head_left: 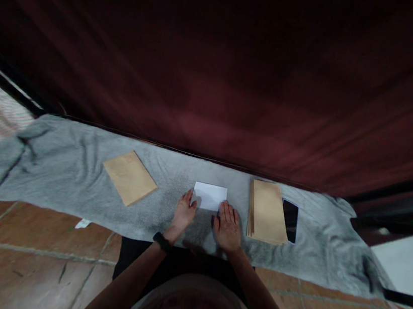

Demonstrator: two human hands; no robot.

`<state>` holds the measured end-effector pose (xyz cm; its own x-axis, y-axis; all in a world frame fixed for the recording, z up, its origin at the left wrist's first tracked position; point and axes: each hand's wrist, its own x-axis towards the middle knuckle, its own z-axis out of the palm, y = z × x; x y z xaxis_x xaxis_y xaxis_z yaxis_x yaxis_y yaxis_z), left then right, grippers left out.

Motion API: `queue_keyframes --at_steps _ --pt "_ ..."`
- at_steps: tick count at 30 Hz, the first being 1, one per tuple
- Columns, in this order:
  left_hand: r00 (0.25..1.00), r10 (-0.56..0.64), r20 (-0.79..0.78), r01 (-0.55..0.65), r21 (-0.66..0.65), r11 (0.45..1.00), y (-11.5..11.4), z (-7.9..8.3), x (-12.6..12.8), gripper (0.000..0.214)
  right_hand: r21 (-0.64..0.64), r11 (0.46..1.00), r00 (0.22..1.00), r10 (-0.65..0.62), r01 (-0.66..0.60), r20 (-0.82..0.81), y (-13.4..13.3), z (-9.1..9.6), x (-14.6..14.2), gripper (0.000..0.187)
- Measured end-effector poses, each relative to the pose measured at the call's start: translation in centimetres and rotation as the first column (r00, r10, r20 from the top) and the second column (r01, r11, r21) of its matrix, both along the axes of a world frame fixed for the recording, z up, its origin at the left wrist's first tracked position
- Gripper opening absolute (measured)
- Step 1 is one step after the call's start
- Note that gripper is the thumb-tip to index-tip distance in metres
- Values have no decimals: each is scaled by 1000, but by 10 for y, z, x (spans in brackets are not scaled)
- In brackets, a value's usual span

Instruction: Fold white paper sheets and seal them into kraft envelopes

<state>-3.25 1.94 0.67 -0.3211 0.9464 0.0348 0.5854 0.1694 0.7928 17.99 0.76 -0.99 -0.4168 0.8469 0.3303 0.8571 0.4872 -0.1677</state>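
Observation:
A small white sheet of paper (209, 194) lies on a grey cloth (64, 166) spread over the floor. My left hand (183, 214) rests with fingers stretched flat, its tips on the sheet's near left corner. My right hand (228, 226) lies flat and open too, fingertips touching the sheet's near right edge. A black band sits on my left wrist. A single brown envelope (130, 177) lies to the left of the sheet. A stack of brown envelopes (268, 211) lies to the right.
A black phone (289, 219) lies beside the envelope stack on the cloth. A dark red curtain (239, 78) hangs behind the cloth. White sheets (405, 264) lie at the far right. Terracotta floor tiles (27, 247) run along the near side.

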Motion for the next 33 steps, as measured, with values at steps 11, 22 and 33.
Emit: queue_keyframes --at_steps 11,22,33 --pt "814 171 555 -166 -59 984 8 31 9 18 -10 1000 999 -15 14 -41 0 4 -3 61" --pt "601 112 791 -83 -77 994 -7 70 26 52 -397 916 696 -251 -53 -672 30 56 -29 39" --pt "709 84 701 -54 -65 996 -13 31 26 49 -609 743 207 -573 -278 -793 13 21 -40 40"
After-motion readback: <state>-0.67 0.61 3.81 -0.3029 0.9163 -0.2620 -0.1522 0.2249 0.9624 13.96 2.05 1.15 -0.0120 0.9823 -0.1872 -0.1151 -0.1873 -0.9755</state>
